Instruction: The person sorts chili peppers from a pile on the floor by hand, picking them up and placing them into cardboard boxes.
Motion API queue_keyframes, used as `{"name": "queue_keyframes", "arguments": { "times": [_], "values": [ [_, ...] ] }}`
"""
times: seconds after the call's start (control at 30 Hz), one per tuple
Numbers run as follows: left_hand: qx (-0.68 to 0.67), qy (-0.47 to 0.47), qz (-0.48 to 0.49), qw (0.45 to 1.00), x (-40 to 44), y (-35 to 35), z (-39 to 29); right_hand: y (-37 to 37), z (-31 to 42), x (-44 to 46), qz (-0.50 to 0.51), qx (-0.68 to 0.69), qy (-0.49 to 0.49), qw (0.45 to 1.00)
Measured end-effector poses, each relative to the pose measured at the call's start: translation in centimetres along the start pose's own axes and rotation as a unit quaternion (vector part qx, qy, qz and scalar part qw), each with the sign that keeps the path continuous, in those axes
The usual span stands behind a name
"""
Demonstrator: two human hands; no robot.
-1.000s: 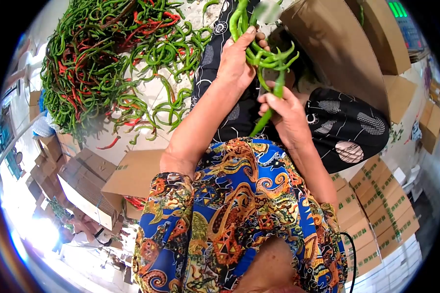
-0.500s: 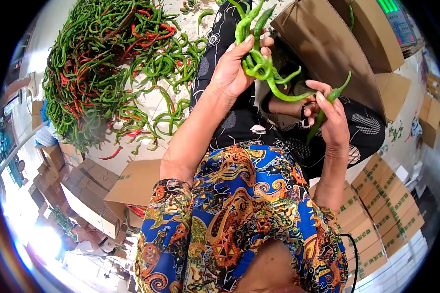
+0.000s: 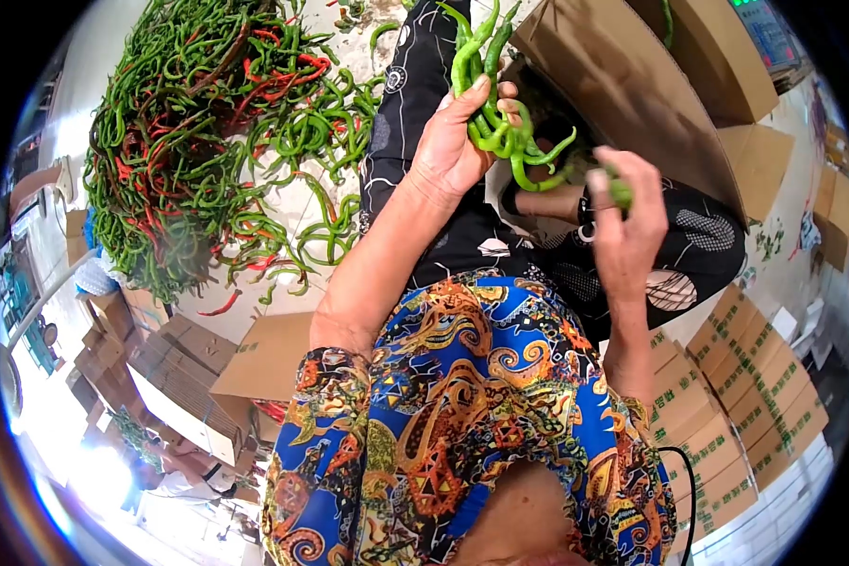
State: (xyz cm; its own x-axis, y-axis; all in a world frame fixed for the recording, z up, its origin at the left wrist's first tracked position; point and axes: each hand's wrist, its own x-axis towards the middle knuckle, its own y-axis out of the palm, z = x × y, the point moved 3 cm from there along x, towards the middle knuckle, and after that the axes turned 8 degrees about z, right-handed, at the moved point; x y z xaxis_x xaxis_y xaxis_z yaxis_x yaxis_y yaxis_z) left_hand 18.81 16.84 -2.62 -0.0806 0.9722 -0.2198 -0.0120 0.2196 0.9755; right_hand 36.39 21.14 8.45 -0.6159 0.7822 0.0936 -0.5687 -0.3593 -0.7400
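My left hand (image 3: 455,141) is closed around a bunch of long green chili peppers (image 3: 500,137), their curled ends sticking out on both sides of the fist. To the right of it is my right hand (image 3: 629,208), smeared by motion. Its fingers are bent around a green chili pepper (image 3: 619,191), of which only a blurred part shows. Between the two hands, the tip of one pepper from the bunch curves toward my right fingers; whether they touch cannot be made out.
A big heap of green and red chili peppers (image 3: 160,141) lies on the floor at the left, with loose ones spread beside it. An open cardboard box (image 3: 632,85) stands just beyond my hands. Flattened cartons (image 3: 755,387) lie at lower right; more boxes (image 3: 193,368) stand at lower left.
My right hand has turned and its fingers have curled inward; the pepper in it, seen at full length before, is now mostly hidden. My left hand has hardly moved.
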Motion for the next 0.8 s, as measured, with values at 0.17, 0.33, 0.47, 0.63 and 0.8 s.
{"name": "queue_keyframes", "arguments": {
  "times": [0.17,0.33,0.47,0.63,0.8],
  "values": [
    [-0.017,-0.019,0.011,1.000,0.1,-0.7,1.0,5.0,1.1,-0.5,0.085,0.018,0.001,0.996],
    [-0.009,-0.008,0.006,1.000,0.1,0.5,1.1,6.1,0.4,-0.2,0.164,0.227,0.197,0.940],
    [-0.019,0.002,0.014,1.000,0.4,0.2,0.2,5.1,1.9,-1.6,0.213,0.223,0.009,0.951],
    [-0.048,-0.023,0.084,0.995,0.5,1.2,-1.5,5.3,-1.9,-4.2,0.132,0.239,0.187,0.944],
    [0.006,-0.067,0.059,0.996,-0.3,2.0,-0.1,6.4,-4.5,-1.2,0.068,0.217,0.209,0.951]
  ]
}}
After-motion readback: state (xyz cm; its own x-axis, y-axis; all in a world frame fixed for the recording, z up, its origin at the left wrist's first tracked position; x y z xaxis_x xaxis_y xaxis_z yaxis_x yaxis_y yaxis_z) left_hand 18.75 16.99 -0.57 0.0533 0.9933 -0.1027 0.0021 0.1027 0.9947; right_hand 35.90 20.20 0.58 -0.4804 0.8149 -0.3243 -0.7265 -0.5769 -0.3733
